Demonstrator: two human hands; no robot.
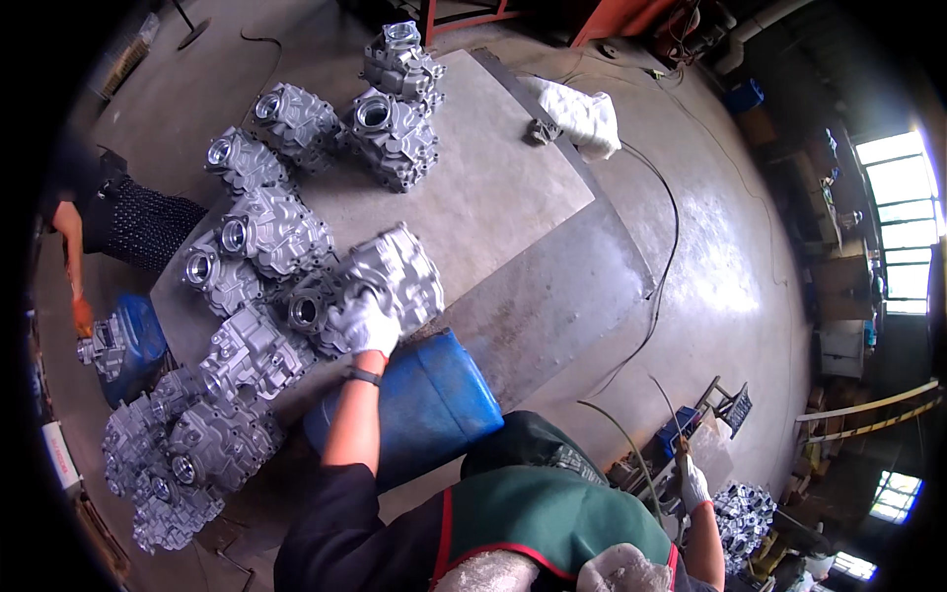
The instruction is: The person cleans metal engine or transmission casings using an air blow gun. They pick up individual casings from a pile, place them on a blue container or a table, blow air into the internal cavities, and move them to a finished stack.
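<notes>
My left hand [370, 324], in a white glove, is closed on the near edge of a silver metal casting [400, 271]. That casting is tilted and slightly blurred, among other castings at the table's near side. My right hand [694, 487], gloved too, is far off to the right, low beside my body. Its fingers are closed round a thin brownish thing whose kind does not show clearly. A blue plastic drum [424, 400] lies between my left forearm and the table [513, 148].
Several similar castings [281, 232] crowd the table's left side, and more [222, 444] are piled at the lower left. A co-worker's orange-gloved hand [83, 316] touches a casting near another blue container [140, 335]. A white sack [587, 118] and a black hose [675, 222] lie by the table's right edge.
</notes>
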